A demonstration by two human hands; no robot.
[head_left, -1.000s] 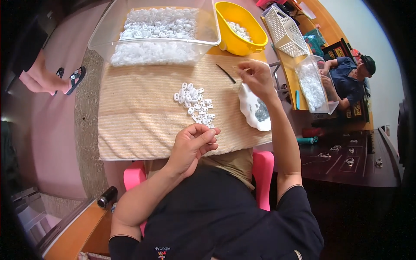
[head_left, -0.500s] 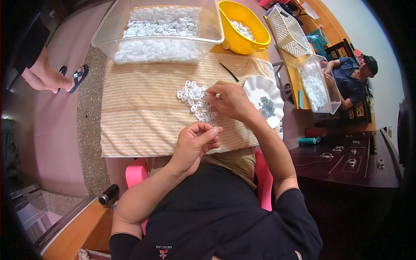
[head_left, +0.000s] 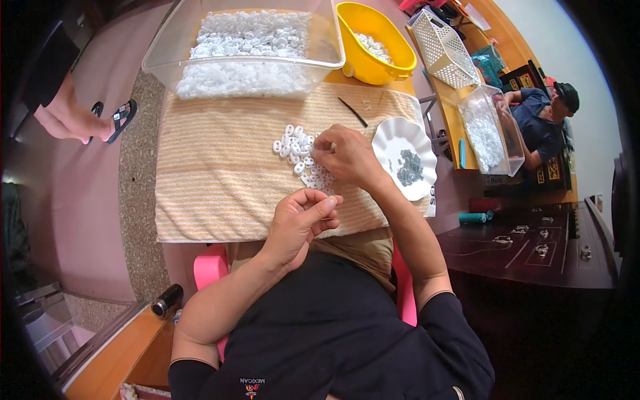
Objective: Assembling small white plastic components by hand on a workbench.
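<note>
Writing first: small white lettering with a coloured emblem (head_left: 251,387), upside down, on the dark shirt (head_left: 373,353) of the person; dark letters (head_left: 433,194) at the right edge of the striped towel (head_left: 213,167); gold characters on a dark panel (head_left: 547,173) in the background, too small to make out.

Pile of white two-holed pieces (head_left: 291,143) lies on the towel, loosely heaped, ahead of the left hand (head_left: 298,219) and just left of the right hand (head_left: 348,157). Right hand is over the pile's right side, fingers bent down and drawn close together, covering part of it — cannot tell if a piece is gripped. Left hand is nearer the body, near the pile's lower end, thumb and forefinger narrow, tips together; cannot tell whether something small is between them.

White scalloped plate (head_left: 385,140) sits just right of the right hand, small grey bits (head_left: 410,167) in it. Thin black stick (head_left: 352,111) lies beyond, on the towel. At the far side: clear plastic bin (head_left: 325,40) with many white pieces, yellow basin (head_left: 363,70) beside it, more white pieces inside. Co-worker (head_left: 543,130) sits at another table — at right, by another clear bin (head_left: 515,157).
</note>
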